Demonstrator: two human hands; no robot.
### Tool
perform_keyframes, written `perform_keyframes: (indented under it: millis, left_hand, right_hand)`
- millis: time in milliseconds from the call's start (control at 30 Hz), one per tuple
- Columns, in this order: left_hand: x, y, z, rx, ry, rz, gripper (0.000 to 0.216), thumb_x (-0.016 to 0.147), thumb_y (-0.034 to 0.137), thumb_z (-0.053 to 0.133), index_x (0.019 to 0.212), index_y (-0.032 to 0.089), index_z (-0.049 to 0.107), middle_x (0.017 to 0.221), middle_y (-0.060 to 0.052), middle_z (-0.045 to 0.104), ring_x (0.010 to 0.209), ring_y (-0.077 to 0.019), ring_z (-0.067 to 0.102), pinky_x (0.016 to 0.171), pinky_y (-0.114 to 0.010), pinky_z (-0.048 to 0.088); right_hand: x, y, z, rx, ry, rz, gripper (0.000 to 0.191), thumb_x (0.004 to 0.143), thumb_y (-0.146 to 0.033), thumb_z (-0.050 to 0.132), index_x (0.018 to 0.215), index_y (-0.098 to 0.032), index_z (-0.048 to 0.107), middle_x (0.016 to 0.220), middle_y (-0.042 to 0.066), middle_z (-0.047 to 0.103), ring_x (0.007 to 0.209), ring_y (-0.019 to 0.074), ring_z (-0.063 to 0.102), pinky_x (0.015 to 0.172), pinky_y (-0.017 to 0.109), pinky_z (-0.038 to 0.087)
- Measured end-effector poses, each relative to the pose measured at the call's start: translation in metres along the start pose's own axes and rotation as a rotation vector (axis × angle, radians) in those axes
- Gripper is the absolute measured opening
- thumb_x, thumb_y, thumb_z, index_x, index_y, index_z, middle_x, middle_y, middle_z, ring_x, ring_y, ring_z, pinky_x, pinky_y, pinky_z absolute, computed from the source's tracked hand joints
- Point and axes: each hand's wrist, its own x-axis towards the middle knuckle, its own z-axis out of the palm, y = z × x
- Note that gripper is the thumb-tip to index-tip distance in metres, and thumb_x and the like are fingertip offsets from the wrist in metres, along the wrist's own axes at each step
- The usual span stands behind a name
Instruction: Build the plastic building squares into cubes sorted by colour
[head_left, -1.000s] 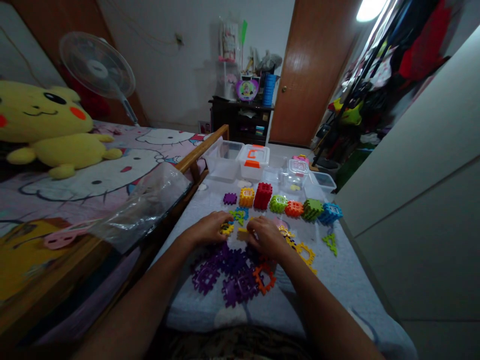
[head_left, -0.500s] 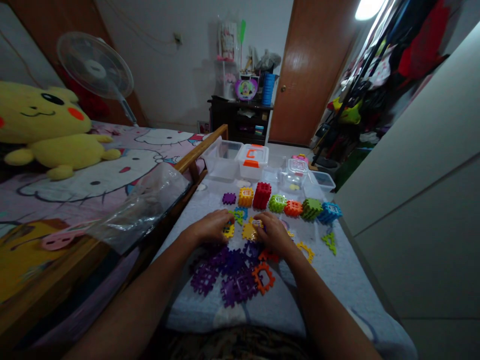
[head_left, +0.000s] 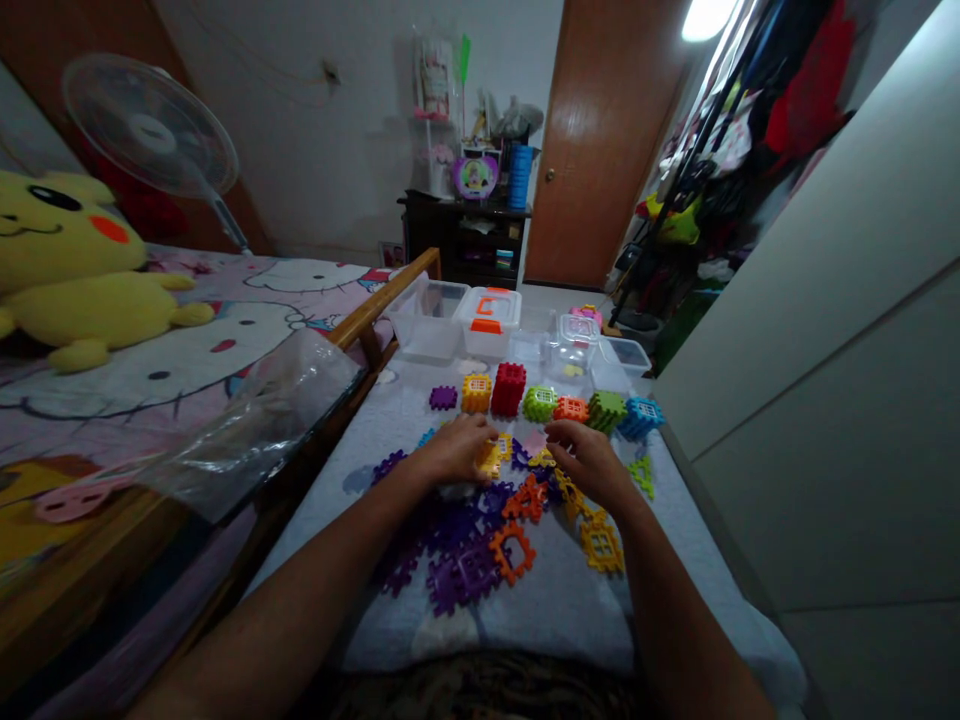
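Both my hands rest on a pile of flat plastic puzzle tiles on a grey mattress. My left hand has its fingers curled on yellow tiles. My right hand is curled over the tiles beside a pale pink tile; what it grips is hidden. Purple tiles, orange tiles and a yellow tile lie nearer me. A row of built cubes stands beyond my hands: yellow, red, green, orange, dark green, blue.
Clear plastic boxes, one with an orange latch, stand at the mattress's far end. On the left is a bed with a wooden rail, a plastic bag, a yellow plush toy and a fan. A wall runs along the right.
Both hands slid away from me along the tile pile. My right hand has moved right, off the yellow tiles. The camera turned slightly, shifting the scene left.
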Motion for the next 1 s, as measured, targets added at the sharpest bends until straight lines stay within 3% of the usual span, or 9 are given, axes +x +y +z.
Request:
perform_keyframes:
  millis: [167,333,733,867,1000]
  left_hand:
    - [-0.005,-0.002,-0.006,-0.005,-0.098,0.049,0.050,0.072,0.033,0.072,0.118,0.020,0.059,0.112,-0.008,0.061,0.102,-0.0241,0.058,0.088,-0.032,0.045]
    - [-0.005,-0.001,-0.002,0.032,-0.063,0.059,0.049,0.071,0.024,0.069,0.119,0.018,0.058,0.112,-0.010,0.062,0.105,-0.0257,0.058,0.089,-0.033,0.046]
    - [-0.006,0.006,0.003,0.091,-0.041,0.065,0.038,0.071,0.023,0.065,0.108,0.019,0.060,0.109,-0.009,0.063,0.100,-0.0243,0.059,0.084,-0.032,0.048]
    - [-0.010,0.004,0.002,0.095,-0.011,0.065,0.043,0.070,0.025,0.067,0.112,0.021,0.059,0.110,-0.008,0.063,0.101,-0.0242,0.059,0.085,-0.032,0.048]
    - [-0.009,-0.008,-0.020,0.058,0.107,0.045,0.047,0.074,0.028,0.066,0.120,0.019,0.057,0.117,-0.008,0.062,0.109,-0.0231,0.058,0.093,-0.031,0.045]
  right_hand:
    - [-0.001,0.012,0.013,0.013,-0.015,0.072,0.023,0.083,-0.017,0.054,0.102,-0.016,0.067,0.091,0.006,0.072,0.076,0.0164,0.064,0.072,0.029,0.048]
    - [-0.002,0.018,0.019,0.022,0.004,0.110,0.023,0.084,-0.016,0.053,0.100,-0.016,0.068,0.092,0.007,0.072,0.080,0.0181,0.064,0.075,0.030,0.047]
    - [-0.006,0.020,0.019,0.066,0.055,0.154,0.023,0.085,-0.022,0.050,0.098,-0.017,0.068,0.092,0.007,0.071,0.082,0.0191,0.064,0.077,0.031,0.047]
    - [-0.006,0.023,0.019,0.077,0.066,0.151,0.022,0.084,-0.023,0.050,0.095,-0.017,0.069,0.091,0.007,0.071,0.081,0.0192,0.063,0.076,0.031,0.047]
    - [-0.007,0.027,0.021,0.095,0.093,0.162,0.022,0.085,-0.025,0.051,0.095,-0.018,0.068,0.090,0.007,0.070,0.079,0.0186,0.063,0.075,0.031,0.047]
